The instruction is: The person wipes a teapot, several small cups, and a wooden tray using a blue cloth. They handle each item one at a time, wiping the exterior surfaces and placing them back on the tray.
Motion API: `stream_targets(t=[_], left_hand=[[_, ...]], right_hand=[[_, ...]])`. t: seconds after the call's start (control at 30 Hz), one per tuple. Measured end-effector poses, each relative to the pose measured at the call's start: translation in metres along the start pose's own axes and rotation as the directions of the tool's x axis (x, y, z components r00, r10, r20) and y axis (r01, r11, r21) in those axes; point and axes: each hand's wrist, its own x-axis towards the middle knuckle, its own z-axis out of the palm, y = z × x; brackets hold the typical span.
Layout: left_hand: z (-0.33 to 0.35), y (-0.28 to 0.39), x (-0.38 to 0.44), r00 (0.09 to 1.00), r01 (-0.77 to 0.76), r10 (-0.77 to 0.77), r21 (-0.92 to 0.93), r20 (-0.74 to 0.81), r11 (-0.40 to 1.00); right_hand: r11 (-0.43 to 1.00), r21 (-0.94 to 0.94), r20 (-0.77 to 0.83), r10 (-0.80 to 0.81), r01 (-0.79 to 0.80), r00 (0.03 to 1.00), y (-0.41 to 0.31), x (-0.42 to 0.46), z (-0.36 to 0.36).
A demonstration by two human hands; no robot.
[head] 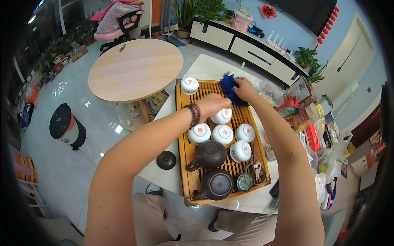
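A slatted bamboo tea tray (180, 172) lies on the pale table before me. My left hand (215, 106), with a beaded bracelet at its wrist, is just above an upturned white cup (221, 116); whether its fingers grip the cup is hidden. My right hand (244, 89) grips a blue cloth (229, 87) at the tray's far right corner. Another white cup (189, 85) sits upturned at the far left corner. Several more upturned cups (222, 134) stand mid-tray. Nearer me are two dark upturned teapots (211, 154), (217, 184) and a small strainer (245, 182).
A dark teapot lid (166, 160) lies left of the tray. Snack packages and plastic bags (317, 135) crowd the right side. A round wooden table (135, 70) stands at the far left, and a black-lidded bin (66, 126) on the floor.
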Motion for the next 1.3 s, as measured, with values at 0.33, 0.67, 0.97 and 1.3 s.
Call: stream_targets(t=[0.33, 0.67, 0.97, 1.3], left_hand=[[0.025, -0.001, 0.041, 0.988, -0.142, 0.136, 0.796, 0.076, 0.588], [0.005, 0.000, 0.015, 0.924, -0.241, 0.360, 0.923, 0.125, 0.299], [-0.095, -0.002, 0.000, 0.806, 0.157, 0.493, 0.921, -0.328, 0.356], [-0.125, 0.000, -0.056, 0.523, -0.377, 0.367, 0.177, -0.769, 0.909]], right_hand=[[0.904, -0.203, 0.108, -0.361, 0.376, 0.926, 0.014, 0.006, 0.028], [0.967, -0.221, 0.095, -0.104, 0.123, 0.990, -0.019, -0.005, 0.012], [0.977, -0.212, 0.041, 0.040, -0.030, 0.998, -0.042, 0.009, 0.013], [0.955, 0.116, 0.092, -0.282, 0.271, 0.955, -0.127, 0.010, 0.017]])
